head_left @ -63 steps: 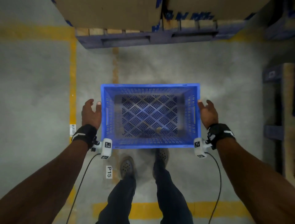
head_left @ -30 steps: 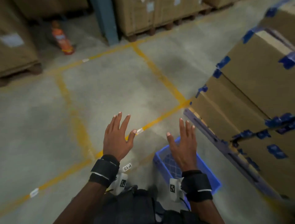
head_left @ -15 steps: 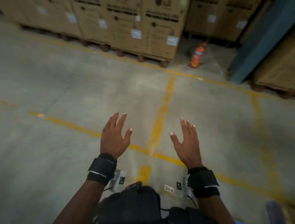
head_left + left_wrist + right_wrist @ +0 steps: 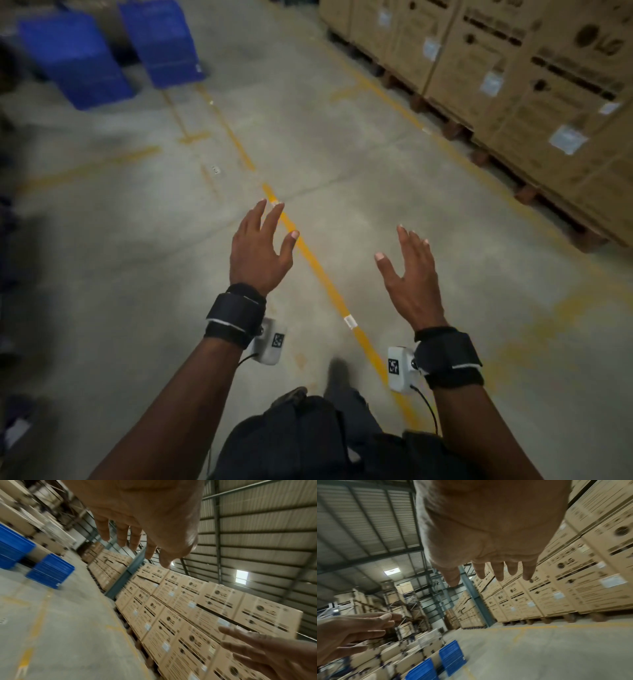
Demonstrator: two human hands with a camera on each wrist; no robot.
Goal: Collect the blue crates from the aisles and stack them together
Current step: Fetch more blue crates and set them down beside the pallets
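Two stacks of blue crates stand on the floor far ahead at the upper left: one stack (image 4: 73,58) further left, another (image 4: 162,41) beside it. The left wrist view shows them as crate stack (image 4: 12,549) and crate stack (image 4: 51,570); the right wrist view as crate stack (image 4: 453,655) and crate stack (image 4: 421,670). My left hand (image 4: 262,246) and right hand (image 4: 409,270) are held out in front of me at waist height, fingers spread and straight, holding nothing. Both hands are well short of the crates.
A long row of tall cardboard boxes (image 4: 513,78) on pallets lines the right side of the aisle. Yellow floor lines (image 4: 322,274) run along the grey concrete. More boxes and racking (image 4: 399,601) stand on the left. My legs (image 4: 342,428) are below.
I let go of the blue crate on the floor, raised both empty hands and turned round; the view swung from the pallet to the open aisle, where two crate stacks have come into sight.
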